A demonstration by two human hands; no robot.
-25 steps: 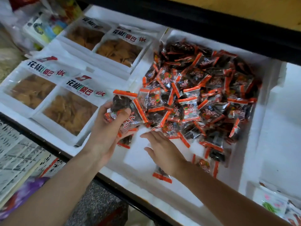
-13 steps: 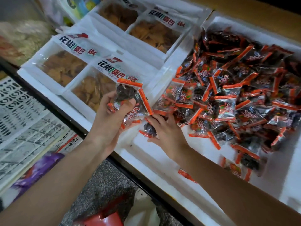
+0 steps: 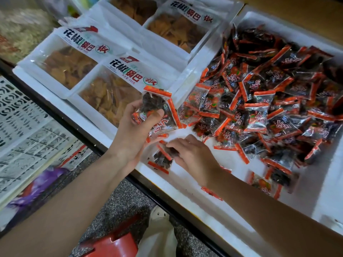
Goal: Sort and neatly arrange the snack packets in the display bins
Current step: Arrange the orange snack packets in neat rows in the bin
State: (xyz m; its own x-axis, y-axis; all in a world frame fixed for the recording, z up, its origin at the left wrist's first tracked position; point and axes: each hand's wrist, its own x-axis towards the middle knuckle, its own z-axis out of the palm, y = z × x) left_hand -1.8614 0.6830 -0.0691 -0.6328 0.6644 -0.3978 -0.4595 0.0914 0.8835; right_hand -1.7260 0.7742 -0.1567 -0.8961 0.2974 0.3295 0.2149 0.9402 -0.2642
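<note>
A white foam bin holds a heap of small clear snack packets with orange-red ends. My left hand grips a stack of these packets above the bin's near left corner, thumb across the front. Just below and to the right, my right hand pinches one more packet by its upper edge, close to the left hand's stack. A few loose packets lie on the bin floor near my right forearm.
Several large white bags of brown crisps fill the bins to the left and behind. A black shelf edge runs along the front. Printed bags lie lower left. A red stool and white bag are on the floor.
My right hand has taken a single packet from the bin floor and drawn it left toward the stack in my left hand. The view has shifted right and closer.
</note>
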